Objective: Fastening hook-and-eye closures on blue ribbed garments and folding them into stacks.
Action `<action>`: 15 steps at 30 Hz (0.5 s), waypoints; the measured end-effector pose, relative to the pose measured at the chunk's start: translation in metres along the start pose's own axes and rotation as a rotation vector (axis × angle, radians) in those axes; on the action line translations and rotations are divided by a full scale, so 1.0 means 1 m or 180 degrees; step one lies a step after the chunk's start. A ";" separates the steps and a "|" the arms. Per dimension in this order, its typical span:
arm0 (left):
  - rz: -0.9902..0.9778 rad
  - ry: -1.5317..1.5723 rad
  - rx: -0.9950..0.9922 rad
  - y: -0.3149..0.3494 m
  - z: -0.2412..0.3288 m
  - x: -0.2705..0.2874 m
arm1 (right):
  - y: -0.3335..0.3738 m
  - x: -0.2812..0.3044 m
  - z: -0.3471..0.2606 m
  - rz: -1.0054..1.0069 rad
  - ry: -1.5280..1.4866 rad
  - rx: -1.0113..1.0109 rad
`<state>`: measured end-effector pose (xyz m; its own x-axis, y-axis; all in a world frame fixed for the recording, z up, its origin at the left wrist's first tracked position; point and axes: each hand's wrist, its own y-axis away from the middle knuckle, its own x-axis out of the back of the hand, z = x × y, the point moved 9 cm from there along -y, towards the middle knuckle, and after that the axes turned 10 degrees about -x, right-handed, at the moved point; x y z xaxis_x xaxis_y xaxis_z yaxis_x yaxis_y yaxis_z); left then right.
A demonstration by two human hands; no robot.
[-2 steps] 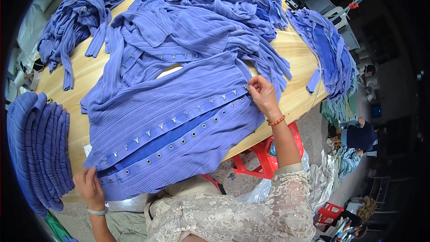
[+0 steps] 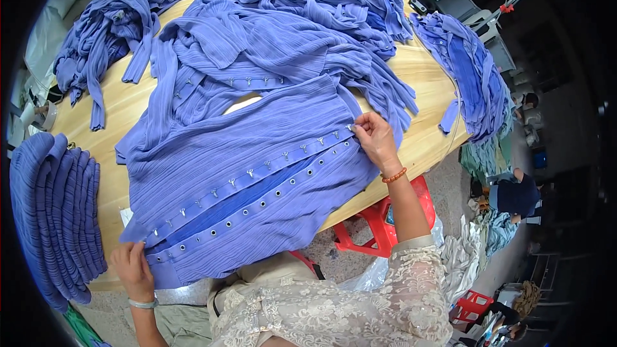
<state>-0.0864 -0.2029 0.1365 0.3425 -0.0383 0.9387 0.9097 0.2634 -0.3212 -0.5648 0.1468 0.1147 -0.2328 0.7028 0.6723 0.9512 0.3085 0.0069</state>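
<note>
Your left hand (image 2: 134, 268) and right hand (image 2: 378, 140) pinch the hook strip (image 2: 259, 169) at its ends, sound holds for this garment (image 2: 244, 138) (likely light, soft).

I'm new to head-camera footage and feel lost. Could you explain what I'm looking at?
No machine here: these are a person's bare hands, seen by a fisheye camera on their head looking down, so straight edges bend. On a wooden table lies a blue-violet garment, with a strip of metal hooks beside a row of ringed eyelets. The right hand pinches the hook strip's far-right end; the left hand grips its left end. More similar garments are heaped beyond, and a folded stack sits at the left.
</note>
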 end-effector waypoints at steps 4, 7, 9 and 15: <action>-0.0265 0.0279 0.0159 0.011 0.003 -0.009 | 0.009 0.011 -0.001 0.0295 0.0189 -0.0122; -0.0326 0.0349 0.0210 0.015 0.013 -0.008 | 0.020 0.012 -0.013 0.0154 0.0544 -0.0210; -0.0690 0.0385 0.0241 0.024 0.013 -0.019 | 0.027 0.005 -0.002 -0.0184 0.0600 -0.0620; -0.0857 0.0205 0.0200 0.025 0.024 -0.025 | 0.028 -0.001 0.004 -0.0359 0.0952 -0.0596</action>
<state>-0.0774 -0.1718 0.1082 0.1065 -0.1757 0.9787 0.9542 0.2947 -0.0509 -0.5392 0.1574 0.1117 -0.2949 0.4440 0.8461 0.9500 0.2311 0.2099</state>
